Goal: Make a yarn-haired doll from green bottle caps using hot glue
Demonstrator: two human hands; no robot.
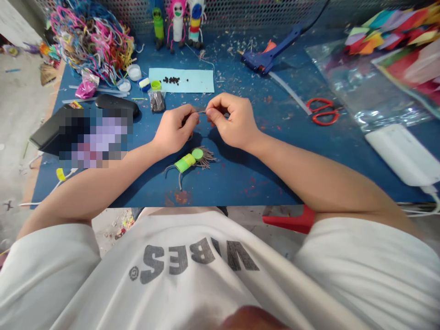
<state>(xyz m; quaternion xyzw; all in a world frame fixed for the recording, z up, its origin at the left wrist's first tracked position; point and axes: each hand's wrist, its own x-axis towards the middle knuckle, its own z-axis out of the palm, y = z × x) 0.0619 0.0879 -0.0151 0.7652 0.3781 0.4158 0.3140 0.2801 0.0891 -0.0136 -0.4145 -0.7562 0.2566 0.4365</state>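
My left hand (pixel 177 127) and my right hand (pixel 235 120) meet over the middle of the table, both closed in a pinch. A short length of grey yarn (pixel 202 112) stretches between their fingertips. Just below my hands lies a small green and yellow doll (pixel 186 162), with grey yarn hair (pixel 206 158) fanned to the right and thin grey legs toward the lower left. Its head is a plain green disc. Behind my left hand sit a small bag of dark clay-like stuff (pixel 157 101) and a light blue card (pixel 202 81) bearing small black beads (pixel 171 80).
A tangled heap of coloured yarn (pixel 94 43) fills the back left. Finished dolls (pixel 177 27) stand along the mesh. A blue glue gun (pixel 264 57), red-handled scissors (pixel 323 112), plastic bags of felt pieces (pixel 381 34) and a white power bank (pixel 405 153) lie to the right.
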